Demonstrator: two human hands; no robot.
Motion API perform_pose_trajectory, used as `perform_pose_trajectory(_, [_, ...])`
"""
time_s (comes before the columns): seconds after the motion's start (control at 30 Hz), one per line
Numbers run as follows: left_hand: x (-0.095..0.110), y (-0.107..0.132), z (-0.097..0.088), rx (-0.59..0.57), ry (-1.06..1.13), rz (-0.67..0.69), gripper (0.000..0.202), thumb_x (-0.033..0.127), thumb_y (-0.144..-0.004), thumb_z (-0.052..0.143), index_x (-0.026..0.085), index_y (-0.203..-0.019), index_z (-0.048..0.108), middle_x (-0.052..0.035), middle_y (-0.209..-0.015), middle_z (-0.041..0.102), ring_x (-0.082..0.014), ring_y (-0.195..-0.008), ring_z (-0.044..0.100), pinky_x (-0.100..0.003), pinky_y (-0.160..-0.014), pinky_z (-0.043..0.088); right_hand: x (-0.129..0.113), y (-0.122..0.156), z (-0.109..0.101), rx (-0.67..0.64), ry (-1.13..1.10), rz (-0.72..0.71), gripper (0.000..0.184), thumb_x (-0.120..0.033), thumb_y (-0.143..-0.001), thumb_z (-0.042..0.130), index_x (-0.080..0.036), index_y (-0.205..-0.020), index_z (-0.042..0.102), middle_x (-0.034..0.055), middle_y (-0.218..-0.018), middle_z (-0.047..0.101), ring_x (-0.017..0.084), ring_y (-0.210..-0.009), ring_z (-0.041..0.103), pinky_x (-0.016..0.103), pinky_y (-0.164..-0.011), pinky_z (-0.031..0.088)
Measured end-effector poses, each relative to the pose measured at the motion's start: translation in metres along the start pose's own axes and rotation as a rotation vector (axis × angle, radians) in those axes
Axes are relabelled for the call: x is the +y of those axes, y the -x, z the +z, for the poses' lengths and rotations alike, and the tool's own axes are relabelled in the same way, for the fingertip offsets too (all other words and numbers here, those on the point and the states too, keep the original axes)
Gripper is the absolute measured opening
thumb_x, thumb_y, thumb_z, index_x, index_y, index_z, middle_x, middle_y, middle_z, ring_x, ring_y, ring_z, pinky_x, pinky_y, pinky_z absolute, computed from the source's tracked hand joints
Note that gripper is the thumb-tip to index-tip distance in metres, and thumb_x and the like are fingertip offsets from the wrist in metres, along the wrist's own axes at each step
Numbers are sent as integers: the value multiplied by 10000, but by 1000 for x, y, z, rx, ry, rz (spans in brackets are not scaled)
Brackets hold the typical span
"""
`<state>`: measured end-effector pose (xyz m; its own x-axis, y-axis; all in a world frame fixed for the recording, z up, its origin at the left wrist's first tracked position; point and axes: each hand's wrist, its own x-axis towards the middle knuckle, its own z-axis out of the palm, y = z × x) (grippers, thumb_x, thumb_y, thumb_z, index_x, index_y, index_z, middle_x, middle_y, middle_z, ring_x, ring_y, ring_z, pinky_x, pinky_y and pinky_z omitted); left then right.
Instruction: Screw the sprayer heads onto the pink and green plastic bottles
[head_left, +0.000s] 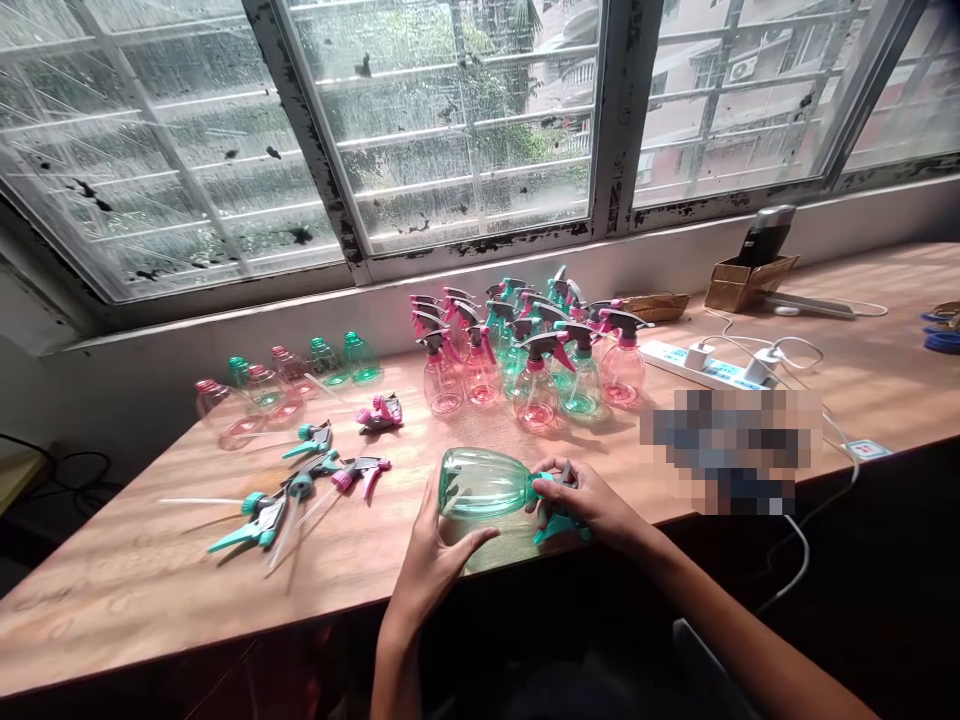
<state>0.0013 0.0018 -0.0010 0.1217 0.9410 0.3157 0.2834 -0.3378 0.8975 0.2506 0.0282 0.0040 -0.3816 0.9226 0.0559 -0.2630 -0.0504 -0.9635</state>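
Note:
A clear green spray bottle (pixel 484 485) lies sideways in the air above the table's front edge, its base to the left. My left hand (pixel 435 550) cradles the base end; its fingers are partly hidden behind the bottle and its thumb stands away below. My right hand (pixel 577 500) is closed around the green trigger sprayer (pixel 559 525) at the bottle's neck. Left of my hands lie loose trigger sprayers, among them a green one (pixel 259 520) and a pink one (pixel 360 475), some with thin white tubes.
Several bottles without sprayers, including a pink one (pixel 225 415), stand at the back left. Bottles fitted with sprayers, such as a pink one (pixel 536 395), cluster at the back middle. To the right are a power strip (pixel 705 365), cables, a cardboard box (pixel 739 285) and a blurred patch.

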Motion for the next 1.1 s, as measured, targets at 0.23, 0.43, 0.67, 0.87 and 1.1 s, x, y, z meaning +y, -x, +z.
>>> perform_pose_trajectory(0.23, [-3, 1, -2, 33, -68, 22, 756, 425, -920, 705, 364, -1579, 340, -97, -1600, 373, -342, -1469, 434, -511, -1208, 373, 2, -2, -2, 3, -21, -10, 438, -526, -809, 821, -184, -913, 568, 33, -724, 782, 176, -575, 737, 251, -561, 553])
perform_pose_trajectory(0.43, [3, -3, -1, 98, -211, 118, 660, 391, -911, 722, 368, -1511, 448, -72, -1557, 419, -294, -1496, 384, -476, -1238, 331, 3, -3, -2, -16, -33, -17, 426, -510, -813, 824, -190, -898, 556, 53, -780, 799, 180, -580, 748, 253, -549, 562])
perform_pose_trajectory(0.67, [6, -1, -2, 100, -106, 48, 617, 429, -921, 699, 327, -1494, 494, -79, -1631, 368, -320, -1505, 375, -461, -1219, 361, 2, -2, -1, -17, 11, -22, 428, -553, -851, 771, -182, -887, 563, 76, -825, 806, 189, -567, 755, 263, -547, 562])
perform_pose_trajectory(0.87, [3, 1, -2, 106, 2, 7, 593, 404, -900, 726, 304, -1449, 527, -92, -1554, 482, -315, -1412, 501, -433, -1131, 479, -1, -1, 0, 3, 12, -14, 444, -570, -822, 791, -184, -854, 575, 86, -818, 807, 213, -605, 759, 277, -541, 567])
perform_pose_trajectory(1.1, [5, 1, -3, 128, 121, 12, 418, 463, -932, 678, 229, -1267, 589, -142, -1371, 632, -335, -1390, 537, -515, -1171, 416, 1, -2, -2, 1, 3, -6, 471, -591, -808, 795, -181, -872, 573, 80, -796, 804, 206, -570, 749, 261, -519, 537])
